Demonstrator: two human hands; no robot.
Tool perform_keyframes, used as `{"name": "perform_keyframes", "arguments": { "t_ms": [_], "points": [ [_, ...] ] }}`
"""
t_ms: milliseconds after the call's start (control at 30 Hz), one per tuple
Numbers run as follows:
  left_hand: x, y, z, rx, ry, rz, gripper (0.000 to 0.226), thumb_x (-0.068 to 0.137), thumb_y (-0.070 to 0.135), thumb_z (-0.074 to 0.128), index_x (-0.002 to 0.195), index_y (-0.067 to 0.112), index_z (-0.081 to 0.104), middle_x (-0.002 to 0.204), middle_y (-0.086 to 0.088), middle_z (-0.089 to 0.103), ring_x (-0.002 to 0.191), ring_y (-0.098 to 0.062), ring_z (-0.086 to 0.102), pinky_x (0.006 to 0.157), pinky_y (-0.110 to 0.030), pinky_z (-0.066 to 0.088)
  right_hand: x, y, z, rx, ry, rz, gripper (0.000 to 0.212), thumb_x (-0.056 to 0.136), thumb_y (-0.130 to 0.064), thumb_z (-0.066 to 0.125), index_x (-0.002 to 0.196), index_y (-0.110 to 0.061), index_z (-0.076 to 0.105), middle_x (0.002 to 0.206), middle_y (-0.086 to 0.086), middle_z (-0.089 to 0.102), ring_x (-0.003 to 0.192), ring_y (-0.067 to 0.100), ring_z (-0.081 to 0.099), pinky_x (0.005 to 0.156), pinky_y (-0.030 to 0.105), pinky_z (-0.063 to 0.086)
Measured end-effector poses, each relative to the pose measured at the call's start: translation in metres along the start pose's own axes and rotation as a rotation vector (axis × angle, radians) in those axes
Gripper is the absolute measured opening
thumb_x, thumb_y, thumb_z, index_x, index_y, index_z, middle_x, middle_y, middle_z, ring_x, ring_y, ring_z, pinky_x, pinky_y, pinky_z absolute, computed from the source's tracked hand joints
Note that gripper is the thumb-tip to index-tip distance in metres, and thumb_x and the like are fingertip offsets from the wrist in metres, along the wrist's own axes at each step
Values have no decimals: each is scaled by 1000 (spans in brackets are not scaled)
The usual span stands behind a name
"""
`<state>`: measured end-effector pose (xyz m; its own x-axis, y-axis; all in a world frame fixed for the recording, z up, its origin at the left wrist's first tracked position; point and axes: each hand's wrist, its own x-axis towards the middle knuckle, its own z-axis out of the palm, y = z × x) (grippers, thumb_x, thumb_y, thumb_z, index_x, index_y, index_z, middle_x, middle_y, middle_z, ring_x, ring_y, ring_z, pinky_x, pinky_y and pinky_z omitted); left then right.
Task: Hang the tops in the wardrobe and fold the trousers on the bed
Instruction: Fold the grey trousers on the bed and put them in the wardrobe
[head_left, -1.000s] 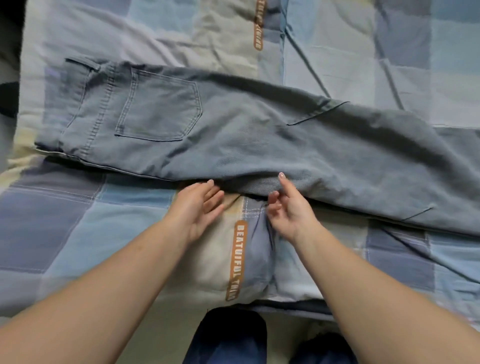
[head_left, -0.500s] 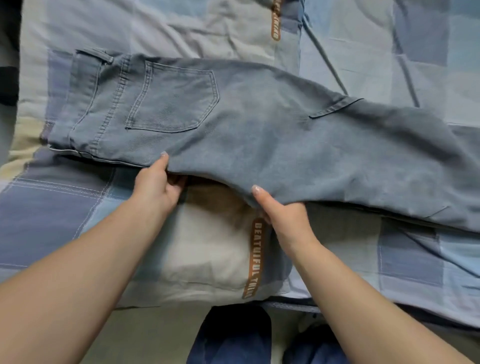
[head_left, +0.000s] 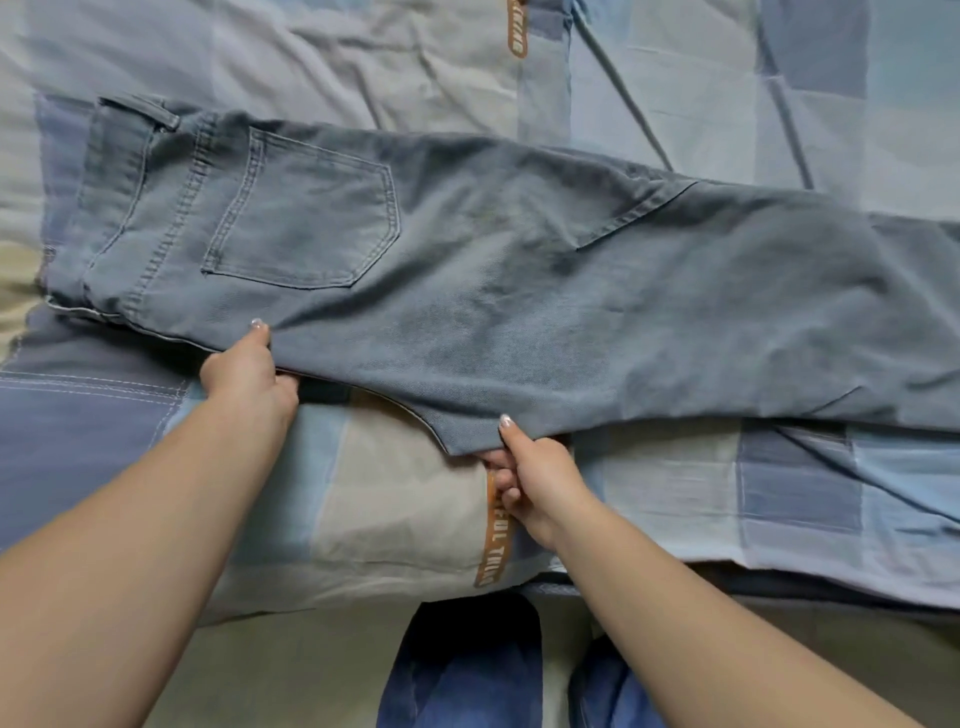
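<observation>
A quilt (head_left: 675, 130) in a patchwork of pale blue, darker blue, grey and beige squares covered the bed, creased throughout. Two orange fabric labels with white lettering lay on it, one at the near edge (head_left: 493, 545), one at the far edge (head_left: 517, 31). The light was soft and even, with faint shadows.

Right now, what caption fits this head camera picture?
Both hands, left hand and right hand, pinch the near edge of grey-blue jeans on a patchwork bedspread.

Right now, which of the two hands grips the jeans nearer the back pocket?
The left hand, just below the back pocket; the right hand pinches the jeans farther along.
</observation>
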<state>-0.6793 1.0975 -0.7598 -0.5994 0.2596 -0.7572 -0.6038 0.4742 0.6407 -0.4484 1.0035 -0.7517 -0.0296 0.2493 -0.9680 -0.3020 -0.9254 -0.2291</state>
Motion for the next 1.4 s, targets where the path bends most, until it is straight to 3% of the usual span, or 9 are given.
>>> {"name": "perform_keyframes", "arguments": {
  "t_ms": [200,333,467,600,700,800,1100,1267,1400],
  "points": [
    [17,5,-9,2,-33,-43,34,93,3,57,126,8,54,117,-11,65,91,-21,68,86,-48,54,-28,-7,-5,-554,-153,-92,34,97,-34,49,73,-12,60,58,-2,69,32,3,43,32,13,29],
    [27,8,-12,18,-13,-16,26,92,3,59,117,10,56,116,-10,66,93,-22,68,86,-49,54,-14,-61,24,-430,-133,-295,24,97,-23,50,76,-16,59,59,-4,65,38,4,52,38,13,40],
    [42,12,-17,15,0,-25,29,91,7,62,119,11,56,119,-7,65,99,-20,67,89,-49,53,33,-142,61,-594,50,-580,20,95,-20,52,113,-17,60,98,3,66,82,17,66,76,33,55],
    [61,15,-22,-3,-6,-28,13,88,7,65,98,15,59,107,-4,68,91,-18,68,89,-49,53,64,-197,95,-1300,133,-823,52,91,-33,55,140,-17,44,143,9,47,132,23,42,108,31,32],
    [69,16,-26,-47,-53,-43,19,90,7,64,107,12,59,118,-7,66,88,-16,68,82,-44,55,83,-214,111,-1781,84,-711,74,90,-43,56,151,-20,21,160,13,8,146,28,12,117,33,11],
    [73,23,-27,-142,-136,-91,38,92,10,61,129,5,53,124,-12,63,104,-23,66,79,-43,54,95,-221,115,-1640,102,-684,78,90,-40,55,152,-20,13,160,9,-3,147,24,6,117,32,9],
    [39,65,-31,-334,-375,-165,40,92,37,56,126,16,60,116,-9,69,108,-29,65,94,-53,48,63,-190,157,-1454,95,-886,69,91,-39,56,150,-21,25,159,8,15,146,20,14,115,29,13],
    [-7,90,-18,-171,-333,279,34,82,2,66,115,7,61,118,-15,66,112,-29,62,100,-50,46,12,-190,189,-895,-156,-733,53,91,-42,57,139,-25,44,143,-6,45,132,17,41,103,36,37],
    [-55,100,-4,204,-567,593,31,67,12,70,98,15,66,93,6,74,91,-9,69,79,-23,53,-24,-199,196,-498,-421,-452,53,90,-57,48,136,-32,44,144,-4,43,132,19,40,100,49,38]
  ]
}}
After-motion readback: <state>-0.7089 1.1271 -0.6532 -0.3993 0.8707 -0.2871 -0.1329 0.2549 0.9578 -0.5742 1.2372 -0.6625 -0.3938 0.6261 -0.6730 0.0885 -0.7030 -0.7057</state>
